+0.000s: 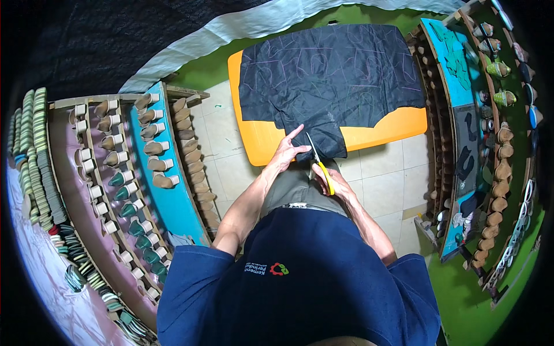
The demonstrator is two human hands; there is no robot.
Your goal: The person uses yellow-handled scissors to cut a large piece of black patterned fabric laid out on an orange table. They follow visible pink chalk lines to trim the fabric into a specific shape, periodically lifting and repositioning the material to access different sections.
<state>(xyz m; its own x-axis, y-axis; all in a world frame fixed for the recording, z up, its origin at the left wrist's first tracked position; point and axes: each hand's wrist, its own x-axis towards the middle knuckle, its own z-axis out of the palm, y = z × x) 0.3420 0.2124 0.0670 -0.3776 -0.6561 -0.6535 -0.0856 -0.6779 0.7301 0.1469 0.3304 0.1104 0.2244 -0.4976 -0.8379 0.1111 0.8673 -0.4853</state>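
Observation:
A sheet of black cloth (340, 86) with drawn curved and straight outlines, some pinkish, covers most of an orange table (249, 143). Part of the cloth hangs over the near edge, creased and bunched in front of my body. My left hand (284, 153) lies at the left side of this overhang, index finger and thumb stretched apart. Just right of it, my right hand (334, 183) grips yellow-handled scissors (328, 176). Their blades point away from me and to the left, over the hanging cloth near my left thumb.
Shoe lasts (154, 148) stand in rows on a blue board at the left, beside racks of green and brown shoe forms (138, 228). A right-hand rack carries more brown lasts (499, 187) and a blue board (456, 86) with green scraps. Pale floor tiles (381, 184) surround the table.

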